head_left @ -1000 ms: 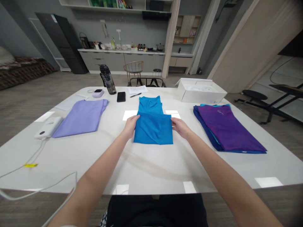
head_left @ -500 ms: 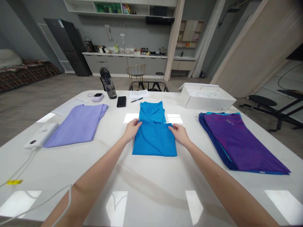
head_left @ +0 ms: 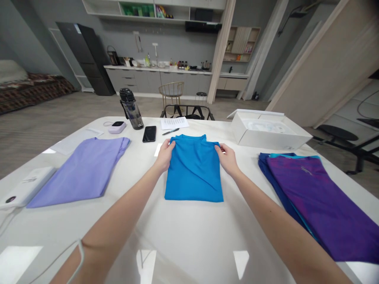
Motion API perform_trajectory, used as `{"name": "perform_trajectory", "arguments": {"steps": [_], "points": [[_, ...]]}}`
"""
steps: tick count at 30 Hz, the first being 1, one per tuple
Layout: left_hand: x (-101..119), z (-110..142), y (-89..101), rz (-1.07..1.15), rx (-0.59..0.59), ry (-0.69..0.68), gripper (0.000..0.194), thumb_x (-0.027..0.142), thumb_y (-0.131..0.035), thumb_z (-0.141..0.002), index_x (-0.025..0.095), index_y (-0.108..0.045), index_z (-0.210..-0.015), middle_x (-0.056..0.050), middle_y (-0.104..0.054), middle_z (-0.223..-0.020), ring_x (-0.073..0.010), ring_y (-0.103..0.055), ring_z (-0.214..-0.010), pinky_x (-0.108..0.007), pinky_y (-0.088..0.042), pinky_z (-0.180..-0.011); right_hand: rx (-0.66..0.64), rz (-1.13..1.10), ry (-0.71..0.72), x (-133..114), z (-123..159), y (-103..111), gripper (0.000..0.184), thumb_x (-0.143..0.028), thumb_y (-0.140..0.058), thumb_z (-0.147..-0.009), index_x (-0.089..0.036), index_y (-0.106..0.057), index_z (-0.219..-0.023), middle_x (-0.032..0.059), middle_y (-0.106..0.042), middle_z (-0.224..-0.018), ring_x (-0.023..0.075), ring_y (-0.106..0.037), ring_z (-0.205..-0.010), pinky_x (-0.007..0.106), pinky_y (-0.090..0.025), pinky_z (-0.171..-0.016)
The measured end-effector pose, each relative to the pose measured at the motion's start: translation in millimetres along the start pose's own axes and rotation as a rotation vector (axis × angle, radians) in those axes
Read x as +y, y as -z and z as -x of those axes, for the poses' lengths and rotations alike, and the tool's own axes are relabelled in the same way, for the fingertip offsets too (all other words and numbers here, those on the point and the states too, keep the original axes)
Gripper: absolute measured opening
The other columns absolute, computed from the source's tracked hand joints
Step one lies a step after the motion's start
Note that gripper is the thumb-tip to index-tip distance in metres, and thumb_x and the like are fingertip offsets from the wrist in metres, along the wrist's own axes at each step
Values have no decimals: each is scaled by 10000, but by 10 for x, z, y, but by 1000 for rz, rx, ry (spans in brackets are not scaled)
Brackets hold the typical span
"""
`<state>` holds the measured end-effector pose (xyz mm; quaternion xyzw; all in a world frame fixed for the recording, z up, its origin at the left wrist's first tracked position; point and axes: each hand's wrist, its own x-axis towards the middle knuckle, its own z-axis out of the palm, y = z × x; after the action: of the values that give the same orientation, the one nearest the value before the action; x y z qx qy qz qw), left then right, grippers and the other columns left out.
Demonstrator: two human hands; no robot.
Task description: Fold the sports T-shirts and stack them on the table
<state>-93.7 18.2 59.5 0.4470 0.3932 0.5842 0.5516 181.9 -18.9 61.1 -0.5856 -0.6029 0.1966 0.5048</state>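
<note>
The left hand [head_left: 164, 156] and right hand [head_left: 227, 158] are apart, each gripping one side of a folded blue T-shirt [head_left: 194, 173] near its collar end; the shirt lies flat between them on a white table [head_left: 189, 232]. Beside the left hand lies a folded lavender shirt [head_left: 79, 171], with a white power bank [head_left: 25, 187] past it. Beside the right hand sits a stack of purple and navy shirts [head_left: 310, 197]. Beyond the hands are a black phone [head_left: 149, 134], a sheet of paper [head_left: 174, 123], a pen [head_left: 170, 131], a water bottle [head_left: 132, 112] and an open white box [head_left: 260, 138].
</note>
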Motion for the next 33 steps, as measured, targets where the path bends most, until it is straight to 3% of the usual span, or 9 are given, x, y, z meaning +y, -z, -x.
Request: {"name": "perform_trajectory", "arguments": {"steps": [6,8,11,14,16,18,21,25,33], "points": [[100,-831,-174,183,-71,73,312,404,-685,-882,188,-600,-1090,-47,-726,-952,-200,-698,-914,-378,-553,-924,105,-23,38,73,-756,-197,437,-572,-513,-918,-173,-692,-924,46,-681,-840,191,-559,-767,303,-459,-738],[38,-1119,-150,96,-46,71,302,402,-625,-923,183,-591,-1128,-73,-728,-994,-224,-698,-971,-410,-547,-951,126,24,19,184,-987,-319,453,-559,-466,-948,-168,-692,-977,64,-690,-877,205,-579,-793,322,-473,-763],[-182,-1356,-40,-279,125,37,369,324,-614,-919,156,-552,-1242,-151,-691,-1182,-294,-633,-1176,-496,-472,-1060,32,238,-115,412,-1156,-537,440,-492,-449,-971,-157,-682,-1136,117,-705,-1023,266,-617,-943,410,-478,-891],[-420,-1273,37,-735,148,-203,473,226,-618,-884,141,-521,-1339,-201,-535,-1446,-334,-436,-1411,-523,-294,-1201,-99,492,-207,557,-1093,-716,508,-432,-487,-964,-163,-556,-1389,184,-615,-1326,366,-538,-1210,571,-408,-1018],[-531,-1099,7,-930,-19,-374,465,213,-561,-911,145,-527,-1370,-187,-445,-1542,-326,-347,-1475,-509,-219,-1239,-117,587,-135,546,-985,-805,545,-411,-449,-987,-176,-465,-1479,195,-501,-1478,387,-441,-1333,625,-355,-1061],[-611,-907,-88,-1055,-168,-441,446,229,-484,-956,157,-530,-1393,-164,-407,-1581,-320,-324,-1491,-525,-202,-1241,-134,632,-14,465,-873,-888,509,-397,-376,-1023,-190,-467,-1479,172,-433,-1549,359,-378,-1400,620,-301,-1116],[-720,-685,-257,-1211,-226,-371,467,295,-376,-1013,168,-511,-1441,-158,-380,-1605,-339,-309,-1499,-584,-196,-1222,-251,652,74,337,-729,-1021,489,-395,-276,-1058,-225,-504,-1455,110,-396,-1595,303,-331,-1451,606,-222,-1178],[-856,-575,-342,-1357,-213,-218,558,449,-334,-1025,191,-486,-1496,-151,-375,-1611,-359,-293,-1505,-612,-140,-1225,-419,705,-16,338,-604,-1148,549,-466,-232,-1062,-276,-414,-1544,55,-309,-1650,310,-249,-1508,657,-152,-1190],[-852,-505,-332,-1421,-211,-138,658,579,-287,-999,245,-427,-1549,-101,-302,-1651,-321,-235,-1535,-594,-87,-1242,-456,788,-61,398,-531,-1150,606,-531,-204,-1054,-301,-287,-1608,39,-202,-1684,300,-147,-1548,640,-97,-1207]]}}
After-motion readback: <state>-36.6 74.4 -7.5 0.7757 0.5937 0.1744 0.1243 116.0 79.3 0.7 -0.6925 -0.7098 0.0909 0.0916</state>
